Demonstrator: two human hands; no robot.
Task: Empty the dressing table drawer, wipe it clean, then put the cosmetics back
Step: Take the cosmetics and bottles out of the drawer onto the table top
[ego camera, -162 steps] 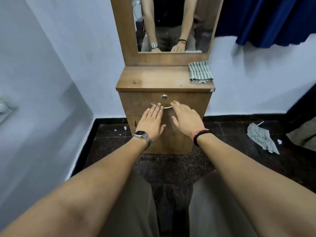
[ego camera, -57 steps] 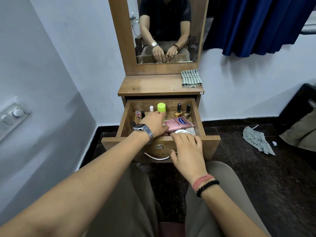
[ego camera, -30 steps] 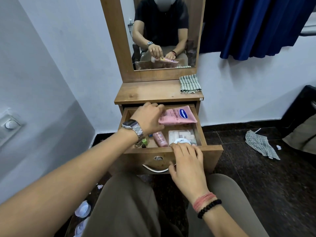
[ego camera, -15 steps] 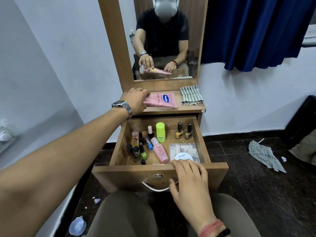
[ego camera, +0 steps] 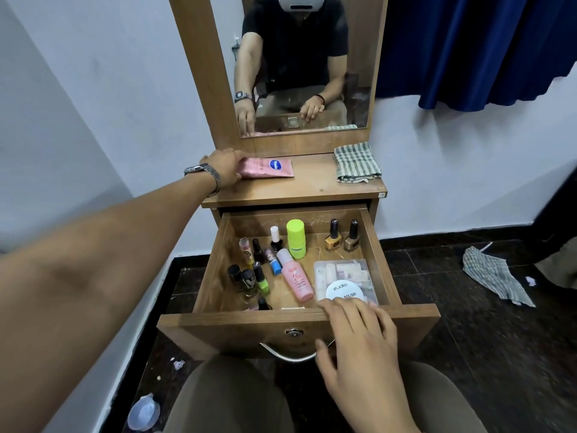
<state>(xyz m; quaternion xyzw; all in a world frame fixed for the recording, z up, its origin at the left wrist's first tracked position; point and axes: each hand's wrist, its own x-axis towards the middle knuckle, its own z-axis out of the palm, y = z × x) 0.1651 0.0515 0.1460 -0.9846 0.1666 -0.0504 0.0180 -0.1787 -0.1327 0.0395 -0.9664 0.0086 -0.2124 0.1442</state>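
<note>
The left hand (ego camera: 225,167) laid the pink pouch (ego camera: 269,168) on the table (ego camera: 312,189) top, grip clasped on its left end. The right hand (ego camera: 359,335) rested flat-fingered on the open drawer (ego camera: 237,323) front, likely steadying it. 2 brown polish bottles (ego camera: 342,237) stood far right.

White round lid (ego camera: 344,291) in drawer (ego camera: 299,318) — reads "zudio" and "POLISH". Pink pouch (ego camera: 268,167) on surface — blue oval logo, text too blurred to read.
</note>
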